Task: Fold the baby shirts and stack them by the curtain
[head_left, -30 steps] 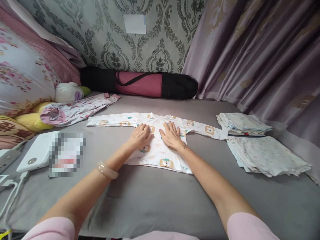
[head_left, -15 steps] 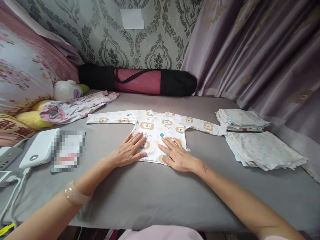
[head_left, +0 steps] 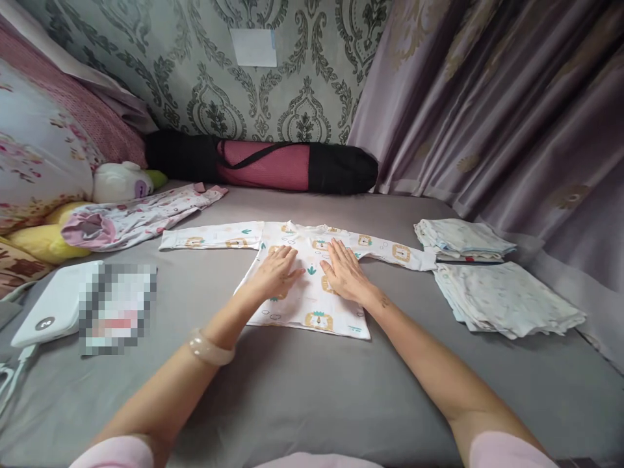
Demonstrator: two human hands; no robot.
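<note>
A small white long-sleeved baby shirt [head_left: 312, 309] with lion prints lies spread flat on the grey bed sheet [head_left: 302, 390], sleeves stretched out to both sides. My left hand [head_left: 277, 272] rests palm down on the shirt's chest, fingers stretched flat, with a pale bangle on the wrist. My right hand [head_left: 345, 270] lies flat beside it on the right half of the chest, fingers out. Neither hand grips anything.
Two stacks of folded pale cloths [head_left: 502, 299] sit on the right by the purple curtain [head_left: 511, 110]. A pink printed garment [head_left: 141, 218], plush toys [head_left: 119, 182] and pillows lie on the left. A white device [head_left: 51, 305] lies at front left, and a black-and-pink rolled bag [head_left: 263, 166] lies along the wall.
Both hands slid from the shirt's lower hem half a second ago back up to its chest, still flat on the cloth. The shirt stays spread out.
</note>
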